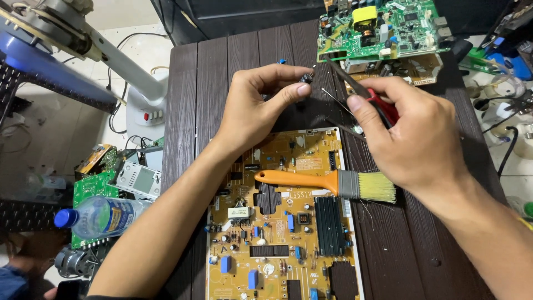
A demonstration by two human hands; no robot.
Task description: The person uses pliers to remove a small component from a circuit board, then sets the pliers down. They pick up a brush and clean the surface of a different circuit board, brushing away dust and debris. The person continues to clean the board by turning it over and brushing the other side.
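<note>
My left hand (252, 105) pinches a small dark round component (306, 78) between thumb and forefinger, with thin wire leads pointing right. My right hand (413, 136) grips a red-handled cutting tool (383, 105) whose dark jaws point up and left toward the component. Both hands hover above a dark wooden table (191, 100). Below them lies a tan circuit board (277, 233) with an orange-handled paintbrush (327, 182) resting across it.
A green circuit board (377, 28) sits at the table's far edge. Left of the table, on the floor, are a white fan stand (141, 94), a plastic water bottle (97, 216) with a blue cap, and more green boards (91, 186). Cables lie at the right.
</note>
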